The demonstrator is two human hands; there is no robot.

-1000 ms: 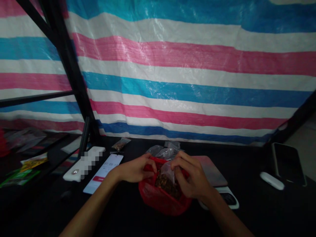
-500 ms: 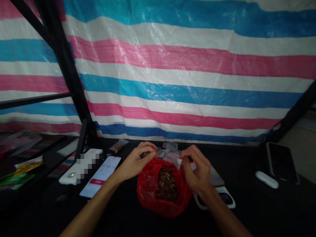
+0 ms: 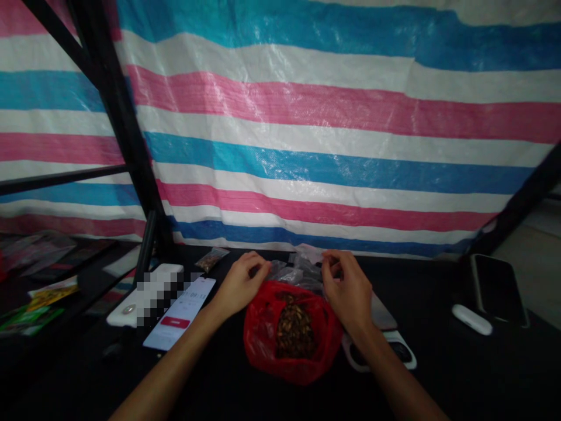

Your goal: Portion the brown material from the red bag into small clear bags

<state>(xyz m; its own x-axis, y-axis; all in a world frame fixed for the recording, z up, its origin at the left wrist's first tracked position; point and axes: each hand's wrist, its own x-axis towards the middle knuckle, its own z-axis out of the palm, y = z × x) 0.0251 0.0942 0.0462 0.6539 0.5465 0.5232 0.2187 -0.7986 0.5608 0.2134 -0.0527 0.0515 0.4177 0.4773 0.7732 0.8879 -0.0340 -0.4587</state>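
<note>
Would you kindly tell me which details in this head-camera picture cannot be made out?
Head view only:
The right hand: its own fingers hide whether it grips the clear plastic bags.
The brown pieces: the red plastic bag and dim light obscure what they are.
The phone screen: text too small to read.
The white device: partly hidden by a pixelated blur.
</note>
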